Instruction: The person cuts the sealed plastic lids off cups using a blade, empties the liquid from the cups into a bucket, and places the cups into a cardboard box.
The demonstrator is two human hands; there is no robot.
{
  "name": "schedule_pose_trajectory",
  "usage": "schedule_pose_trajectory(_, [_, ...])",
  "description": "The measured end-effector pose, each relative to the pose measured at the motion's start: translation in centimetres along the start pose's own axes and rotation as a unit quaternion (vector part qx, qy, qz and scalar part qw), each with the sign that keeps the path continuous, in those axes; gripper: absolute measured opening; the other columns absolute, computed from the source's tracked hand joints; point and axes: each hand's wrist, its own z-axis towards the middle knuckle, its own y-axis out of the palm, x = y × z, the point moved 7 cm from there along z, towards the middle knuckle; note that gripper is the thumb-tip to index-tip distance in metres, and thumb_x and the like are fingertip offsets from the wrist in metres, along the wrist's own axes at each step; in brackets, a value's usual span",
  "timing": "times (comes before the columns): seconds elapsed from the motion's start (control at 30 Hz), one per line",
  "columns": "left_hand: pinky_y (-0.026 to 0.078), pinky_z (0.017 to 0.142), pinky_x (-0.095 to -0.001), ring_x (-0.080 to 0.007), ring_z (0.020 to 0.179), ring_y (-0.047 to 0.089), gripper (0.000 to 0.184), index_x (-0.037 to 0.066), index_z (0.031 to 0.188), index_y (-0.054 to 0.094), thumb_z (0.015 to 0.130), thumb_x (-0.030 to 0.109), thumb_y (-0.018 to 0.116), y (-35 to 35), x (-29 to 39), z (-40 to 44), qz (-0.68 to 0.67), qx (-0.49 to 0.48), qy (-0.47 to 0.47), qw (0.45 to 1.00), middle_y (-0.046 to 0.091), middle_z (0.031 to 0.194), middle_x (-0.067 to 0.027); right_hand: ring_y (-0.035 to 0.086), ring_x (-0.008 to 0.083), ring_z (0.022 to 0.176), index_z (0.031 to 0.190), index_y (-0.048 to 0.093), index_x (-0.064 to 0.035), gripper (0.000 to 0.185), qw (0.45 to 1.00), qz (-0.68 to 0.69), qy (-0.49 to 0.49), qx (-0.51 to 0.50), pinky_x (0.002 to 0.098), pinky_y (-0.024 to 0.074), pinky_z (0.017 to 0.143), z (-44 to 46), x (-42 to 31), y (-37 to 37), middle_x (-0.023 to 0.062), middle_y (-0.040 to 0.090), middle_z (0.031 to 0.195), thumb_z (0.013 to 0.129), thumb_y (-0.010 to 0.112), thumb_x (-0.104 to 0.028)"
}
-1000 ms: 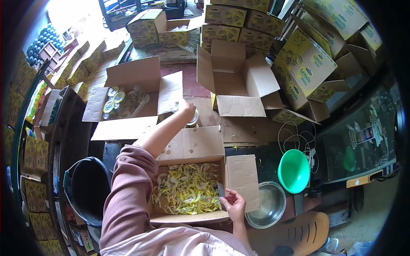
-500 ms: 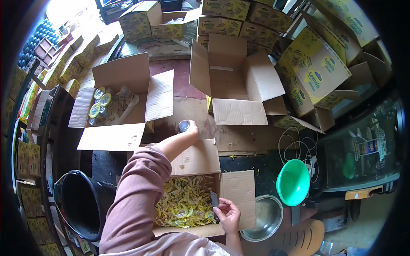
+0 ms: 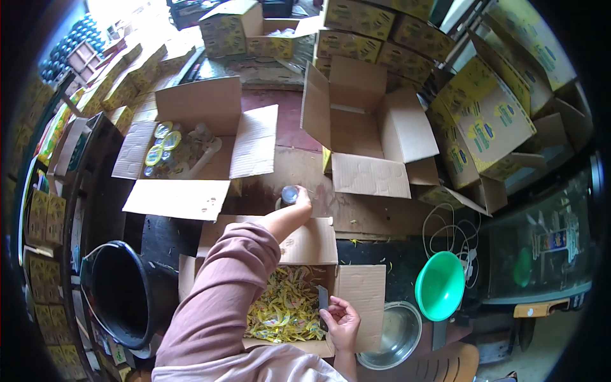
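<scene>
My left hand (image 3: 301, 200) reaches out past the front box and is closed around a small clear plastic jar (image 3: 290, 194). In my right hand (image 3: 344, 322) is a dark flat blade (image 3: 323, 298), probably a knife, pointing upward; its handle is hidden by my fingers. Below my left forearm stands an open cardboard box (image 3: 309, 245), with yellow strips of printed film (image 3: 286, 305) heaped inside. My right hand is at this box's right edge. Another open carton (image 3: 191, 194), beyond to the left, holds several clear jars with yellow lids (image 3: 154, 153).
An open cardboard box (image 3: 372, 175) stands at the back right, beside stacked lemon-printed cartons (image 3: 474, 121). A black bucket (image 3: 121, 299) is at the left. A green bowl (image 3: 440, 286), a metal bowl (image 3: 407, 331) and a white cable (image 3: 449, 229) lie to the right.
The camera view has turned slightly left, so most things appear farther right. My left hand still holds the jar over the same area, and my right hand keeps the blade by the box edge.
</scene>
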Motion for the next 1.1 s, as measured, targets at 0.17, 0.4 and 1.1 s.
schedule_pose_trajectory(0.17, [0.044,0.077,-0.0496,-0.0264,0.091,0.057,0.030,0.013,0.098,0.060,0.070,0.024,0.063,-0.8,-4.2,-6.2,-0.101,-0.033,0.003,0.994,0.061,0.096,-0.0040,0.055,0.0071,0.068,0.102,0.056,0.0023,0.037,1.000,-0.010,-0.013,-0.007,0.0195,0.0471,0.064,-1.2,0.3,0.0,0.0040,0.059,0.077,0.068,0.070,0.001])
schedule_pose_trajectory(0.4, [0.048,0.073,-0.0506,-0.0299,0.091,0.058,0.039,0.011,0.106,0.056,0.073,0.031,0.061,-1.1,-9.3,-11.2,-0.284,-0.033,-0.016,0.958,0.060,0.100,-0.0086,0.056,0.0073,0.068,0.101,0.056,0.0033,0.035,1.000,-0.012,-0.020,-0.012,0.0189,0.0463,0.062,-1.6,0.1,0.6,0.0040,0.059,0.076,0.068,0.069,0.004])
schedule_pose_trajectory(1.1, [0.052,0.067,-0.0331,-0.0246,0.081,0.063,0.038,0.005,0.091,0.061,0.058,0.019,0.075,3.5,-10.2,-15.6,-0.572,0.366,-0.037,0.733,0.064,0.086,-0.0110,0.056,0.0080,0.068,0.103,0.055,0.0017,0.036,0.998,-0.044,-0.044,-0.016,0.0200,0.0475,0.064,-2.0,-1.5,2.1,0.0042,0.059,0.076,0.069,0.065,0.007])
